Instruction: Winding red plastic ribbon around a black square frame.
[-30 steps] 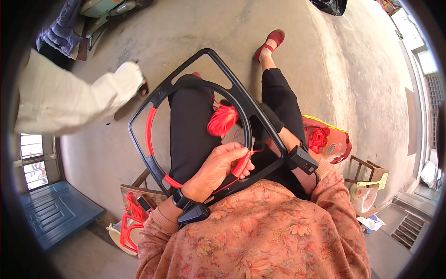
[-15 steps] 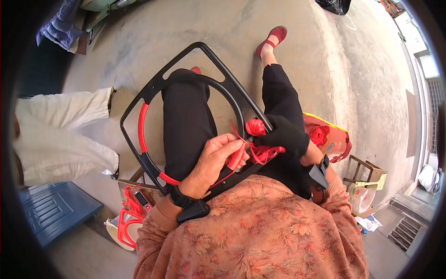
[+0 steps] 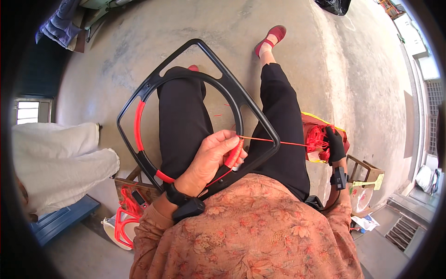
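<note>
A black frame (image 3: 230, 86) with a round inner opening and pointed corners rests across my lap. Red cord is coiled tightly round parts of its ring. My bare left hand (image 3: 211, 151) pinches the ring at one red-wrapped section (image 3: 234, 156), thumb on top. From there a single red cord (image 3: 288, 143) runs taut to the right over my thigh. My right hand (image 3: 335, 146), in a black fingerless glove, is closed on a bundle of red cord (image 3: 317, 138) above a red bag (image 3: 308, 120) with yellow trim. Part of the bundle is hidden by the hand.
A wooden stool (image 3: 367, 172) stands right of my hip. At my left are a board (image 3: 139, 190) with red strands and a small dark device, and a red frame piece (image 3: 124, 228) on a pale container. Another person's light trousers (image 3: 60, 144) are at far left.
My right hand has swung out rightward from the frame's edge with the cord bundle, drawing the cord taut. My left hand keeps its grip on the ring. The person at left has shifted.
</note>
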A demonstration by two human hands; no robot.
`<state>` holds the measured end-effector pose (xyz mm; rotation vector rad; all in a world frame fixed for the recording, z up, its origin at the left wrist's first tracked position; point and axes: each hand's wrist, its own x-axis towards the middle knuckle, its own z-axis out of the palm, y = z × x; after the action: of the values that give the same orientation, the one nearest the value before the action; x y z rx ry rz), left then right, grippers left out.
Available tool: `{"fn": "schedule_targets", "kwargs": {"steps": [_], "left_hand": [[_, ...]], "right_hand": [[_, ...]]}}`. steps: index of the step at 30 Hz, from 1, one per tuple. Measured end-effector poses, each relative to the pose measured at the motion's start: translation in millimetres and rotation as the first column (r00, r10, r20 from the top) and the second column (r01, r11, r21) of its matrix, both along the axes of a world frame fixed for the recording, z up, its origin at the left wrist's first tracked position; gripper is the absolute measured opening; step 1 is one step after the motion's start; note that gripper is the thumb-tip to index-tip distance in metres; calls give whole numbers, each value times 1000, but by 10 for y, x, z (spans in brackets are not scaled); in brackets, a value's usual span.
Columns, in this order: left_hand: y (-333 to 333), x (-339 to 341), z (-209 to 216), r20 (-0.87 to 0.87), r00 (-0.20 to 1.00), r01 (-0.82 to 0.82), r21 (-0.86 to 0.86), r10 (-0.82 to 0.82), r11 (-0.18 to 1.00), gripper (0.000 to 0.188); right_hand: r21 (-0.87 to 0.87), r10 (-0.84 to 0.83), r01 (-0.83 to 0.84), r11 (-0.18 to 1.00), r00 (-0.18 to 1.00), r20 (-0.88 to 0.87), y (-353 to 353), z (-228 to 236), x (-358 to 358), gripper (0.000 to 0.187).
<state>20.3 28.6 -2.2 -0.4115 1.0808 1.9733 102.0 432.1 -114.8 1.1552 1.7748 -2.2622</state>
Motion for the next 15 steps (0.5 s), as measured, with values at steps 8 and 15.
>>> {"fn": "schedule_targets", "kwargs": {"steps": [8, 15], "left_hand": [[-46, -40, -40, -49, 999, -11, 6, 11, 1000, 14], [47, 1, -54, -8, 994, 110, 58, -110, 992, 15]], "right_hand": [[869, 461, -182, 461, 885, -60, -712, 421, -687, 28], [308, 434, -355, 883, 868, -242, -1966, 702, -1358, 37]]}}
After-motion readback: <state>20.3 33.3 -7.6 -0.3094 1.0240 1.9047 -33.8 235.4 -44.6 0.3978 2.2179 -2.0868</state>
